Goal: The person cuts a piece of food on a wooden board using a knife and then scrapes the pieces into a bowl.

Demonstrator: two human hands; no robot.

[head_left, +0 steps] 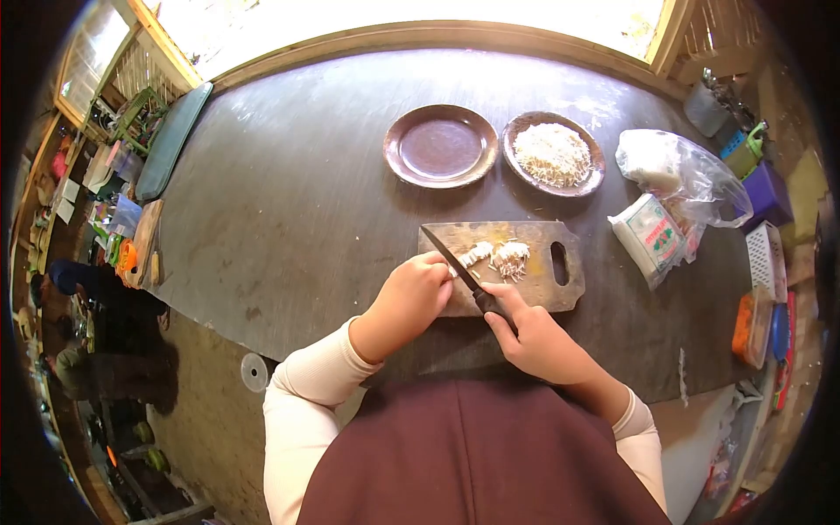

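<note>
A wooden cutting board (525, 297) with a handle slot lies on the dark table in front of me. My right hand (547, 343) is wrapped round the black handle of a kitchen knife (451, 257), whose blade slants up and left across the board. At the board's left side, my left hand (409, 296) has its fingers curled and pressed together, with a bit of white food (452, 271) showing at the fingertips. Right of the blade lie white slices (476, 254) and a small heap of thin pale strips (510, 260).
Behind the board stand a brown plate (395, 155) and a brown bowl (512, 164) heaped with pale shreds (551, 155). To the right lie a printed white packet (649, 236) and a clear plastic bag (700, 179). An orange-filled container (751, 328) sits farther right. Another person (101, 293) is at far left.
</note>
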